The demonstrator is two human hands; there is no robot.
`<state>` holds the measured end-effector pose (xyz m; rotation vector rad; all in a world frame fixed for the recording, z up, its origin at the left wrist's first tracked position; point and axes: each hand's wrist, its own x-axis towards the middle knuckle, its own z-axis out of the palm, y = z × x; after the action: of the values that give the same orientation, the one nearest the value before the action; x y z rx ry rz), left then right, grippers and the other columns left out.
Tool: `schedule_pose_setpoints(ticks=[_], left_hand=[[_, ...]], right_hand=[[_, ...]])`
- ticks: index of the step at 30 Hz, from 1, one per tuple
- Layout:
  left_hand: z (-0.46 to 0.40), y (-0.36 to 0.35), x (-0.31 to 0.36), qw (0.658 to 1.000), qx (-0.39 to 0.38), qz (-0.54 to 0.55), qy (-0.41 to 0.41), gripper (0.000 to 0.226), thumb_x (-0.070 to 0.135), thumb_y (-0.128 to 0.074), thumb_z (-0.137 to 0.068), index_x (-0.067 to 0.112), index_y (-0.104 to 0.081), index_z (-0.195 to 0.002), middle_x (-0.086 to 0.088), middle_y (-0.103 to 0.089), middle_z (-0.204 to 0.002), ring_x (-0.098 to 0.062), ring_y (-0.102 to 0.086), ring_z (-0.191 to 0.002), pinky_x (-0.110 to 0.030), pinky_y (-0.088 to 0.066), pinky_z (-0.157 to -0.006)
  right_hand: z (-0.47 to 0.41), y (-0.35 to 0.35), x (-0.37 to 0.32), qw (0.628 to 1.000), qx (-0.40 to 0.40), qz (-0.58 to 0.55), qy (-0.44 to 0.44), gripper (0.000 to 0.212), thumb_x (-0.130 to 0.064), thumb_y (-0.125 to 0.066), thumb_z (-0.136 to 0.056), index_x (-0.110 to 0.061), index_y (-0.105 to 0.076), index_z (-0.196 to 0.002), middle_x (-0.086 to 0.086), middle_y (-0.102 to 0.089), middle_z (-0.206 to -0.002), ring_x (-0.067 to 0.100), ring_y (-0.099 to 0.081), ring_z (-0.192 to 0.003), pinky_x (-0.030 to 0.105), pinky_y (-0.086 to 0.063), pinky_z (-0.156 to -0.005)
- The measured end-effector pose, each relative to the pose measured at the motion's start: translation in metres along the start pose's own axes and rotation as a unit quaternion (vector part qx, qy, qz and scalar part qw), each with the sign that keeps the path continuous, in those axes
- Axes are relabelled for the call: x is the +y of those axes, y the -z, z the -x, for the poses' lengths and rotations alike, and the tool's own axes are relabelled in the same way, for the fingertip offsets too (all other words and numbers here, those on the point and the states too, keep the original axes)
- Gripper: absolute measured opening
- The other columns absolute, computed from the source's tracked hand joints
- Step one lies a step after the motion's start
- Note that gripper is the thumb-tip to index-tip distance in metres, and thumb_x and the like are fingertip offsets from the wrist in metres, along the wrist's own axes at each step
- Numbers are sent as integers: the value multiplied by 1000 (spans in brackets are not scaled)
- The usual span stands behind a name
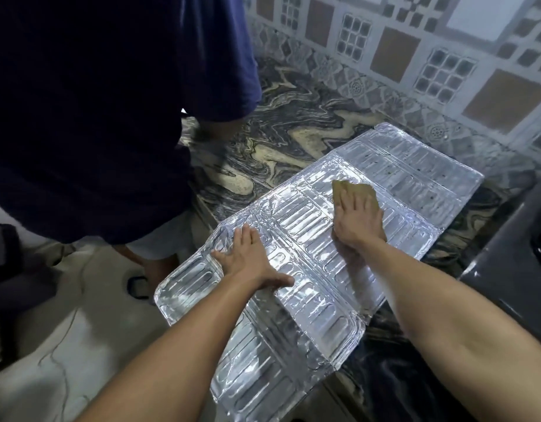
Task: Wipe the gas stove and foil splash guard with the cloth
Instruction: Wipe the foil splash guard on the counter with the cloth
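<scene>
Your left hand (248, 257) lies flat, fingers spread, palm down on the near-left part of the foil splash guard (309, 248). Your right hand (356, 217) lies further out, fingers straight and close together, pressing the cloth (353, 190) flat onto the foil near its middle. The cloth is brownish-tan; only its far edge shows past your fingers.

The guard lies unfolded, ribbed side up, across the countertop (293, 129); its near-left panels overhang the counter edge above the floor (89, 315). Dark specks dot the far-right panel.

Gas stove (516, 254): dark glossy body at the right edge, just beside the foil, mostly cut off.

Another person in a dark blue shirt (95, 117) stands at left, close against the counter, blocking that side; a sandalled foot (138, 284) shows below, near the foil's overhang.

Counter is swirled grey-and-beige marble. Patterned tiled wall (415, 56) behind. Floor pale, veined.
</scene>
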<state>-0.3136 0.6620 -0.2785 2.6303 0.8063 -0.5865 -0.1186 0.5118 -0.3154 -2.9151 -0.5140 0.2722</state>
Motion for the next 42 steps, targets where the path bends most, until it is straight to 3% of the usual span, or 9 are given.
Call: schedule_pose_setpoints(ticks=[3, 9, 14, 18, 21, 29, 36, 38, 42], left_hand=[[0, 4, 4, 1000, -8, -14, 5, 146, 80, -68, -54, 7, 11, -153, -10, 17, -161, -29, 10, -149, -74, -9, -108], [-4, 5, 7, 999, -18, -30, 5, 145, 80, -68, -54, 3, 7, -152, -14, 13, -161, -33, 7, -149, -78, -12, -104], [1, 13, 12, 998, -37, -56, 9, 137, 75, -70, -59, 3, -1, -152, -18, 10, -161, -40, 3, -147, -78, -13, -103], [-3, 25, 25, 996, -40, -75, 15, 135, 70, -73, -61, 1, 0, -152, -27, 4, -158, -47, 0, -145, -74, -5, -106], [-18, 27, 38, 996, 16, -72, -47, 139, 80, -64, -61, 1, 5, -151, -25, 12, -158, -43, 9, -146, -68, 1, -110], [-81, 43, 58, 982, 16, -95, -165, 141, 79, -68, -55, 13, 8, -154, -13, 16, -160, -33, 12, -148, -60, 1, -116], [-108, 47, 59, 983, -41, -85, -158, 146, 71, -78, -50, 13, 7, -154, -9, 14, -161, -32, 11, -148, -67, -3, -114], [-112, 45, 61, 983, -41, -91, -156, 145, 71, -78, -51, 14, 7, -154, -8, 15, -161, -32, 10, -148, -67, -4, -113], [-117, 44, 61, 982, -38, -105, -155, 146, 72, -77, -50, 14, 8, -154, -7, 16, -161, -31, 9, -149, -66, -9, -114]], right_hand=[[23, 5, -9, 1000, -24, -14, -8, 55, -46, -8, -102, -33, 5, -154, 3, 6, -163, 33, 11, -148, 60, 8, -116], [109, -17, -6, 989, -29, 30, 141, 54, -44, -10, -102, -38, 11, -152, -3, 12, -162, 30, 14, -148, 57, 8, -117], [88, -4, 36, 987, 22, -29, -158, 60, -38, -23, -103, -28, 5, -154, 2, 9, -163, 32, 11, -148, 55, 6, -116], [87, -9, 24, 985, 37, -12, -170, 57, -42, -18, -103, -29, 5, -154, 3, 10, -163, 32, 13, -148, 57, 11, -114], [89, -6, 25, 987, 30, -10, -159, 57, -38, -16, -103, -25, 6, -154, 6, 14, -162, 32, 19, -146, 57, 19, -111], [85, -12, 24, 979, 103, -13, -175, 57, -34, -27, -98, -22, -16, -153, 5, -9, -162, 27, -4, -149, 50, 3, -118], [40, -3, 15, 935, 105, -42, -337, 61, -32, -34, -98, -23, -10, -154, 12, -7, -162, 42, 1, -146, 56, 5, -115], [27, -5, 5, 955, 108, -34, -276, 62, -30, -31, -98, -24, -6, -155, 9, -5, -163, 41, 3, -147, 56, 6, -117], [21, -11, -22, 995, 90, -41, -4, 54, -32, -19, -102, -45, 4, -149, 0, -1, -163, 29, 7, -148, 55, 4, -118]])
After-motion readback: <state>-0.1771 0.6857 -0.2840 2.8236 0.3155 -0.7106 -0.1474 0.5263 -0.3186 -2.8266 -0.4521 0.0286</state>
